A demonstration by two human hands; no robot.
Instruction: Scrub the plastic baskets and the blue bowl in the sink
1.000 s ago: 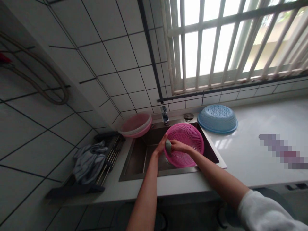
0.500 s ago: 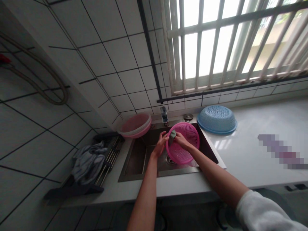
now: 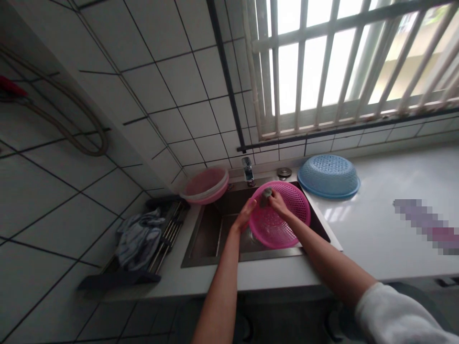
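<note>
A round pink plastic colander (image 3: 278,235) is in the steel sink (image 3: 208,234), its open side tilted towards me. My left hand (image 3: 246,214) grips its left rim, the thumb over the edge and the fingers on the outside. Against the inside wall near the upper left rim, my right hand (image 3: 278,202) presses a small grey-green piece (image 3: 266,195) that looks like a cloth or a scouring pad. Its fingers are closed round it.
Behind the sink stands a chrome faucet (image 3: 247,169) with a drain strainer (image 3: 284,172) to its right. Pink basins (image 3: 206,185) rest at the left corner, a blue basket (image 3: 328,177) lies upside down on the right counter. A striped cloth (image 3: 139,239) hangs over a rack (image 3: 168,239).
My right hand has moved the grey-green piece rightward along the colander's inside. The colander's opening now faces me more, and my left hand has shifted slightly down its left rim.
</note>
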